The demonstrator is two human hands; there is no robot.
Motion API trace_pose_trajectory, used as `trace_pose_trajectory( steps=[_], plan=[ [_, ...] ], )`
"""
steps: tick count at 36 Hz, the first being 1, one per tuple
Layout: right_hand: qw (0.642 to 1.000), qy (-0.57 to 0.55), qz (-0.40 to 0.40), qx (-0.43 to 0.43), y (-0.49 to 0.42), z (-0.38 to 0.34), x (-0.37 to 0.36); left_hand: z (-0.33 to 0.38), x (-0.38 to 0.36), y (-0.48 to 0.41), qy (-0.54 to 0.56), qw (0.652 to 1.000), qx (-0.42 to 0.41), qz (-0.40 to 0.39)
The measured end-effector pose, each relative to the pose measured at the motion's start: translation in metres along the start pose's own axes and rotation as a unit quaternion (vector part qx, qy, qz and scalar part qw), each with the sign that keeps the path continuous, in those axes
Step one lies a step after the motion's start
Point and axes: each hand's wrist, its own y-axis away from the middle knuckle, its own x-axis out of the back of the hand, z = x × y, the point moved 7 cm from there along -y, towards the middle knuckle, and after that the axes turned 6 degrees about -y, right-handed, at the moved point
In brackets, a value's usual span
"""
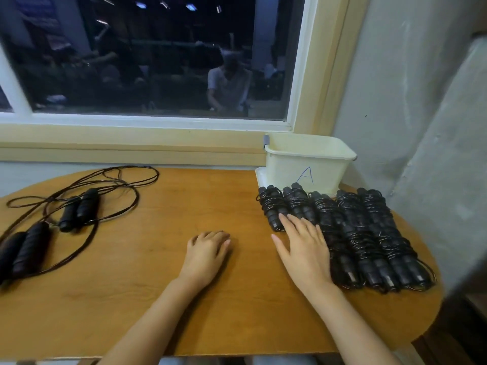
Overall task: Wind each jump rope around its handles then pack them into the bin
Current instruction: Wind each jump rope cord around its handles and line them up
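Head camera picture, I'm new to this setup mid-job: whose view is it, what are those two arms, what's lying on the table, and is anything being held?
There is no machine: a person works with bare hands, and the one picture comes from a camera on their head, looking forward and down. The left hand rests loosely curled on the wooden table, holding nothing. The right hand lies flat, fingers touching the wound jump ropes laid side by side on the right. Unwound ropes with black handles lie on the left. The white bin marked A stands behind the wound ones; its bottom is hidden.
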Motion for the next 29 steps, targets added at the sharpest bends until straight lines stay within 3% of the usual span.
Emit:
trace_pose_trajectory(
  steps=[9, 18, 24, 29],
  plan=[
    [0.985, -0.123, -0.084, 0.088, -0.033, -0.115, -0.046, -0.078, 0.074, 0.028, -0.028, 0.995, 0.070, 0.069],
    [0.951, -0.157, -0.188, 0.191, -0.060, -0.237, -0.123, -0.182, 0.138, 0.026, -0.093, 0.972, 0.168, 0.135],
    [0.934, -0.152, -0.227, 0.230, -0.078, -0.284, -0.177, -0.265, 0.146, 0.002, -0.155, 0.931, 0.322, 0.080],
    [0.924, -0.131, -0.265, 0.242, -0.089, -0.291, -0.211, -0.300, 0.132, -0.017, -0.174, 0.916, 0.361, 0.035]
  ],
)
